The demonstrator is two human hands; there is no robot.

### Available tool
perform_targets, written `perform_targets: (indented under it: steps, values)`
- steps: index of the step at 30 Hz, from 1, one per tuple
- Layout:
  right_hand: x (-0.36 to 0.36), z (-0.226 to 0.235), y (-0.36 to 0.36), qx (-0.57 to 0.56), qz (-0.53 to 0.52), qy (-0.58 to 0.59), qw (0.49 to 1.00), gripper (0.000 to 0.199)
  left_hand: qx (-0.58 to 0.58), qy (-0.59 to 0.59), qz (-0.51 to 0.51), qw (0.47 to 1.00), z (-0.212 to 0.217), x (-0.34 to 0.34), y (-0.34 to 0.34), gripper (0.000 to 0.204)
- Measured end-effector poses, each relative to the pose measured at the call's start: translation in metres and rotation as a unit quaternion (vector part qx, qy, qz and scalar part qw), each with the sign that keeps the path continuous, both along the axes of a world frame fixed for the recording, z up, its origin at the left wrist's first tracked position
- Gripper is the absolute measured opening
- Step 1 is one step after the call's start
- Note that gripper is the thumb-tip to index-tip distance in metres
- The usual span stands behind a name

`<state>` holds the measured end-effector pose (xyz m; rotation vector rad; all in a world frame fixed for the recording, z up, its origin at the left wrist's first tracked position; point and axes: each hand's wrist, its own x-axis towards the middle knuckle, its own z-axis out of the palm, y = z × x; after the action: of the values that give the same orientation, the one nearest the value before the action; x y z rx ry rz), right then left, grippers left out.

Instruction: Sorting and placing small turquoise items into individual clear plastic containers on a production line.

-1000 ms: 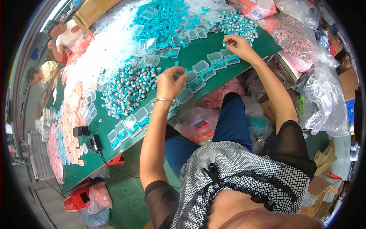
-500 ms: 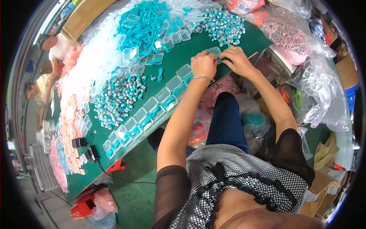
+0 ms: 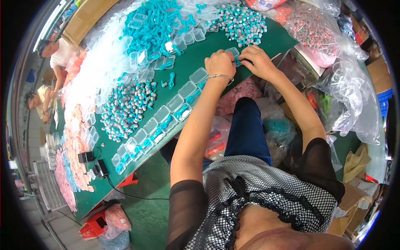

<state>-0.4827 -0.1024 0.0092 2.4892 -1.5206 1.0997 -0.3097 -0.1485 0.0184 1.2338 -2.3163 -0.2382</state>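
At the far end of a slanting row of small clear plastic cases, a case with its lid (image 3: 232, 51) standing open lies between my hands. My left hand (image 3: 220, 63) curls over the case's left side, fingers closed; what its fingertips grip is hidden. A looped teal cord (image 3: 237, 61) shows at my right fingertips. My right hand (image 3: 257, 62) pinches this cord at the case, with thumb and forefinger close together. Down the row toward the lower left, several open cases (image 3: 175, 103) hold folded teal cords (image 3: 181, 111) in their near halves.
A heap of teal cords (image 3: 146, 31) covers the back of the green table (image 3: 200, 54). Grey-and-teal bead-like pieces (image 3: 129, 108) lie in one pile, another pile (image 3: 243, 26) beyond my hands. Bagged pink-grey pieces (image 3: 310, 35) stand right. Two people sit far left.
The whole view has shifted slightly, moving the table a little leftward. Both hands stay at the same case, with only small finger movements.
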Motion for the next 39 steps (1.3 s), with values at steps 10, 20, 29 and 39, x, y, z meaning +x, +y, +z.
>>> perform_targets:
  steps: [10,20,29,39]
  values:
    - [-0.015,0.024,-0.026,-0.006,-0.050,-0.020,0.999,0.010,0.018,0.012,-0.014,1.000,0.008,0.003,0.005,0.017]
    - [0.005,0.016,-0.062,0.068,-0.253,0.265,0.928,0.023,0.011,0.072,-0.016,0.997,0.028,0.103,0.021,0.018]
    - [0.002,0.017,-0.062,0.088,-0.232,0.184,0.951,0.012,0.066,0.066,0.173,0.980,0.020,0.259,0.005,0.019]
    - [-0.009,0.016,-0.052,0.082,-0.110,-0.059,0.989,0.012,-0.030,-0.219,0.274,0.936,0.005,0.219,-0.008,0.017]
